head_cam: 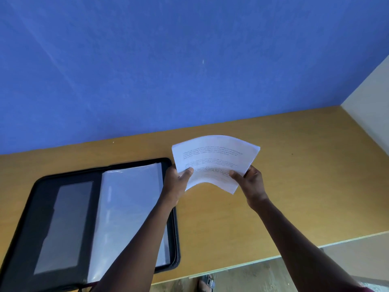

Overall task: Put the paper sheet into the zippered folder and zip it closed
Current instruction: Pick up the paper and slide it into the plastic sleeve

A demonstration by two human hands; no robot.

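A white printed paper sheet (214, 159) hangs bowed in the air above the wooden table, to the right of the folder. My left hand (176, 182) pinches its lower left edge, thumb on top. My right hand (250, 184) pinches its lower right edge the same way. The black zippered folder (40, 186) lies unzipped and spread flat on the table's left side, with a clear plastic sleeve (128, 207) on its right half and a grey pocket on its left half. My left forearm crosses over the folder's right edge.
The wooden table (294, 186) stands against a blue wall (168, 60), with a white wall at the right. The table's front edge runs along the lower right, with the floor and a sandalled foot (207, 283) below it.
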